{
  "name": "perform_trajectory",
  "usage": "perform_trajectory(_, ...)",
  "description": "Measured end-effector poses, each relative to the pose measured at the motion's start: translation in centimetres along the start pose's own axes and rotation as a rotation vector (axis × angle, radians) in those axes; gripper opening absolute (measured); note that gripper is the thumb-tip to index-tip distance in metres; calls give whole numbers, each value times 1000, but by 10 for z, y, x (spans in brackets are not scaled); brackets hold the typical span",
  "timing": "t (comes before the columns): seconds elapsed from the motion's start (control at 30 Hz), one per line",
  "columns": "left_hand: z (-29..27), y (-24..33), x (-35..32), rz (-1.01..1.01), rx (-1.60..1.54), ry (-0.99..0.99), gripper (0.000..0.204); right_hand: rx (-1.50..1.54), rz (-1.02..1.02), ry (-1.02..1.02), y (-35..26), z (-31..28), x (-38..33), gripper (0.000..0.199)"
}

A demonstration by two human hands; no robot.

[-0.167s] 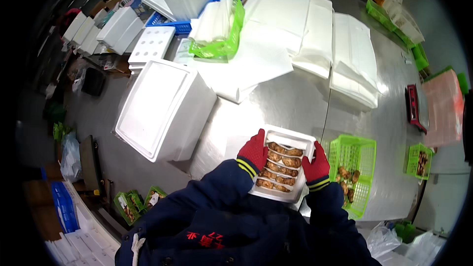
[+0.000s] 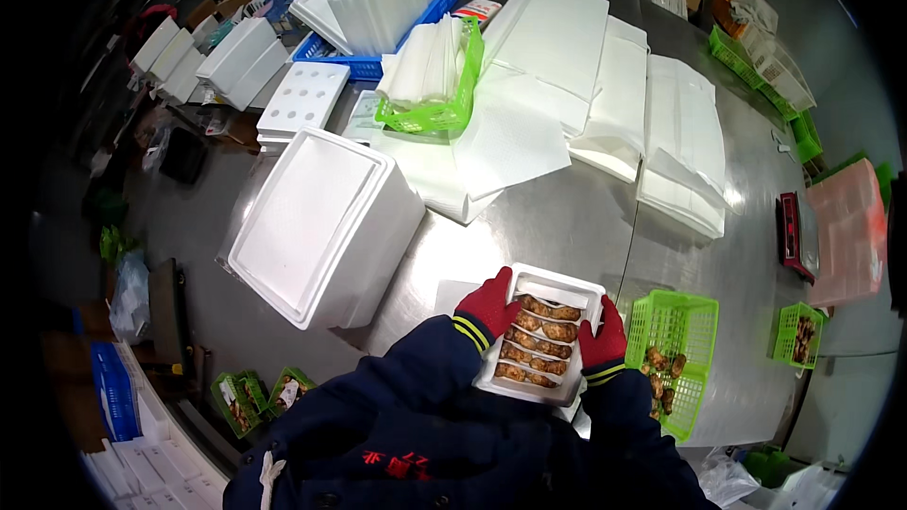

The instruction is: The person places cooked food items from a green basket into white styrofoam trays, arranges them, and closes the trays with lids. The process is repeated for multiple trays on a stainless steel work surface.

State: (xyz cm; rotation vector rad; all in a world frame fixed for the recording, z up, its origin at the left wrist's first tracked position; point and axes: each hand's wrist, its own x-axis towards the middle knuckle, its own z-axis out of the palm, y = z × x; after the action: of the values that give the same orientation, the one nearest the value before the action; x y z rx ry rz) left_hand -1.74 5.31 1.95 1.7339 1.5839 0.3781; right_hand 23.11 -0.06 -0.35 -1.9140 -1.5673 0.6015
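A small white foam box [image 2: 565, 280] is held between my hands at the near edge of the metal table. Inside lie rows of brown, knobbly mushrooms [image 2: 537, 346], parted by strips of white paper. My left hand [image 2: 489, 305], in a dark red glove, grips the box's left side near its far corner. On the opposite side my right hand [image 2: 605, 335], gloved alike, has its fingers around the rim. The undersides of both hands are hidden. Just right of the box stands a light green basket [image 2: 703, 354] with several loose mushrooms [image 2: 663, 363] at its left side.
A large white foam box [image 2: 378, 255] stands to the left. Stacks of white paper sheets [image 2: 553, 28] cover the table's far part, beside a green basket [image 2: 463, 85] of paper. Foam lids fill a blue crate [image 2: 364, 68]. A red scale [image 2: 794, 236] sits far right.
The whole scene sits slightly lower in the picture, as the view has tilted. Both hands keep their hold on the small foam box, and its contents look the same.
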Motion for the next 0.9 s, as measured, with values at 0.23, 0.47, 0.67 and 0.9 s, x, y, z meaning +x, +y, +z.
perform_trajectory(0.23,-125,6,182,273,-197,732,42,-24,-122,131,-8,2,2,55)
perform_trajectory(0.47,-302,-98,358,-110,104,666,32,-132,-137,195,-12,4,4,55)
perform_trajectory(0.67,-328,-123,404,-216,450,420,45,-181,-146,143,-14,-2,2,57)
perform_trajectory(0.9,-288,-173,438,-325,633,378,50,-141,-138,120,-15,-2,6,57)
